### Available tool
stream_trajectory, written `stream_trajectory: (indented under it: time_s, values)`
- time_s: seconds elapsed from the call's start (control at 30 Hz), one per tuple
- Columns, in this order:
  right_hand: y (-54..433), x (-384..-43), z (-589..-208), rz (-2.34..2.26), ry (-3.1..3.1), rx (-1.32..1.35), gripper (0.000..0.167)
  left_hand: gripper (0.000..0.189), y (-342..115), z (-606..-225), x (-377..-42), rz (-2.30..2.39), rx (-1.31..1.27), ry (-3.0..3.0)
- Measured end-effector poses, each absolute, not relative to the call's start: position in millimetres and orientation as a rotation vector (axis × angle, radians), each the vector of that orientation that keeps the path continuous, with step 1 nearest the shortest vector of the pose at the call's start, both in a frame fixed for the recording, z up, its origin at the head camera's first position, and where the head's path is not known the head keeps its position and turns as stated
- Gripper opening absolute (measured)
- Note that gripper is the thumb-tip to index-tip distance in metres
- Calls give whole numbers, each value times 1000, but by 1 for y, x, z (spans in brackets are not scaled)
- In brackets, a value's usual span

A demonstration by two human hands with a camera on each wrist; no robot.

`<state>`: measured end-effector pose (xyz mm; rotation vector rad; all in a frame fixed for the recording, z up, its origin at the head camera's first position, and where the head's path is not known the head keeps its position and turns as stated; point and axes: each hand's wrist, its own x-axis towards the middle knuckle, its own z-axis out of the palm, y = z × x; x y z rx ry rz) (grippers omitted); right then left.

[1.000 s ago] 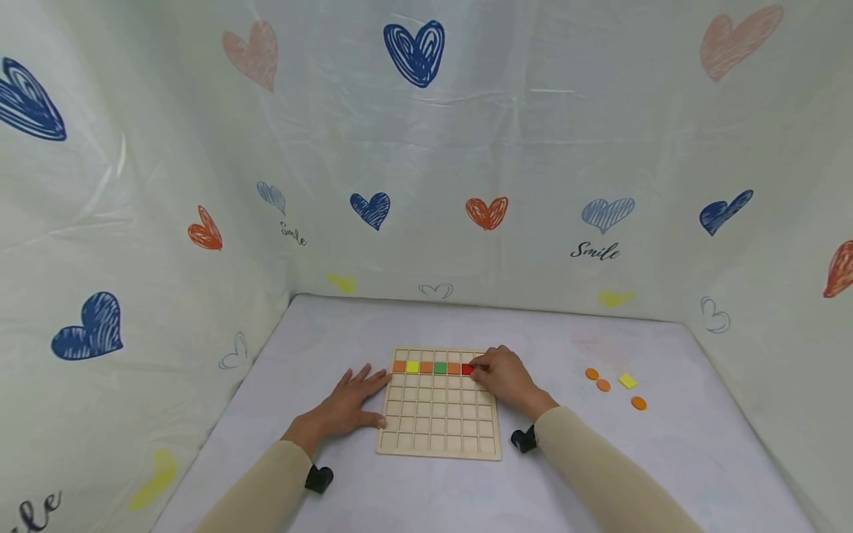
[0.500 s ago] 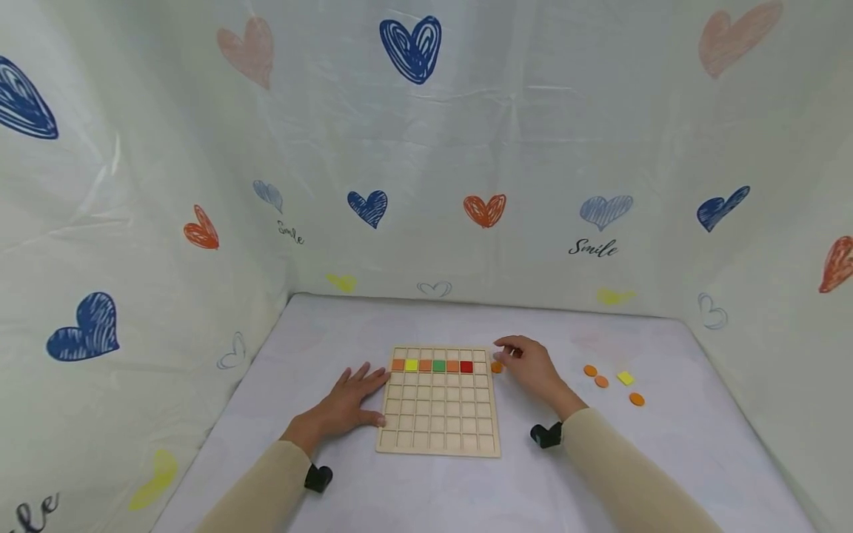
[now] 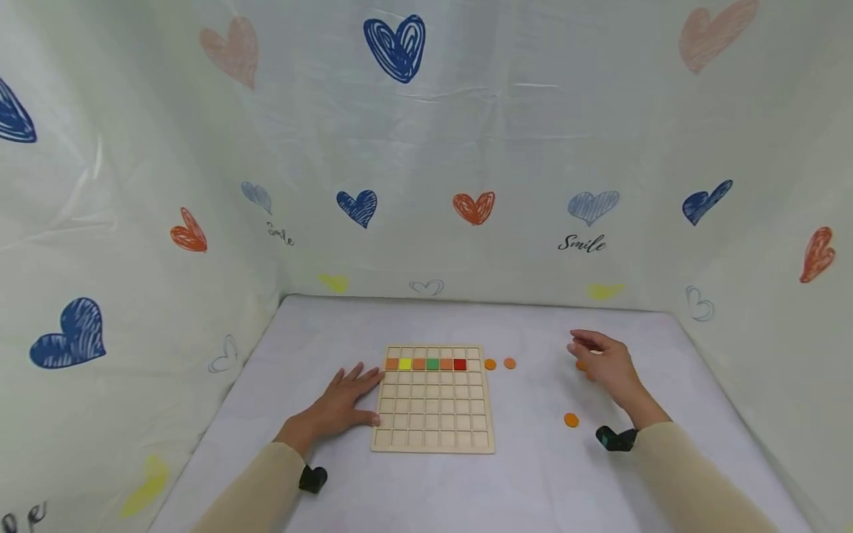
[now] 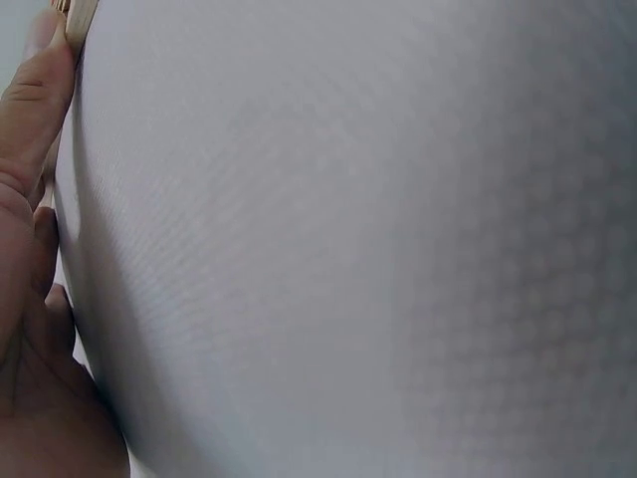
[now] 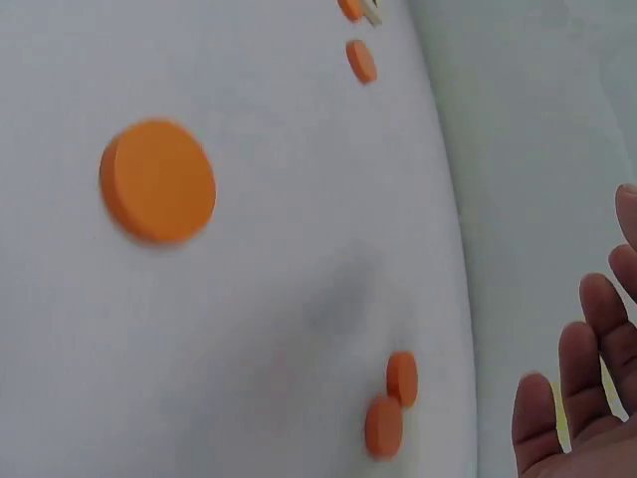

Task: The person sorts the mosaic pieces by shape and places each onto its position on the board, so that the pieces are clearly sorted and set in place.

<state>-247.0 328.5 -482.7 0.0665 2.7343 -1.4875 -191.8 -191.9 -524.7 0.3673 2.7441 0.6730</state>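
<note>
My left hand (image 3: 343, 400) lies flat with spread fingers at the left edge of a wooden grid board (image 3: 433, 414), its thumb (image 4: 40, 95) at the board's edge. Across one upper row of cells sit orange, yellow (image 3: 405, 364), green (image 3: 432, 364) and red square tiles (image 3: 460, 364). To the right, my right hand (image 3: 609, 370) hovers over two orange discs (image 5: 384, 426), which it partly covers in the head view. Its fingers (image 5: 585, 373) are loosely extended and nothing shows in them.
Right of the board lie two orange discs, one by its edge (image 3: 489, 364) and another a little farther out (image 3: 509, 363). A single orange disc (image 3: 571, 420) lies nearer the front. A white curtain (image 3: 426, 148) printed with hearts encloses the table.
My right hand has moved from the red tile on the board rightward to the loose discs. The yellow square there is now out of sight. My left hand stays by the board.
</note>
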Motion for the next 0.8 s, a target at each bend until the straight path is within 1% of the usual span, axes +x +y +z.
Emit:
stream_trajectory:
  time_s: [0.2,0.37,0.53,0.8]
  values:
    - [368,-238,-488,-1269,2832,177,66,96,-193,-524,-192,689,382,2739]
    - [389,-234,-501,-1077,2899,293,60,97,-194,-526,-193,681,379,2739]
    - [399,-231,-513,-976,2930,323,56,97,-193,-526,-192,677,371,2739]
    - [403,-233,-528,-924,2909,446,55,96,-192,-524,-191,689,366,2734]
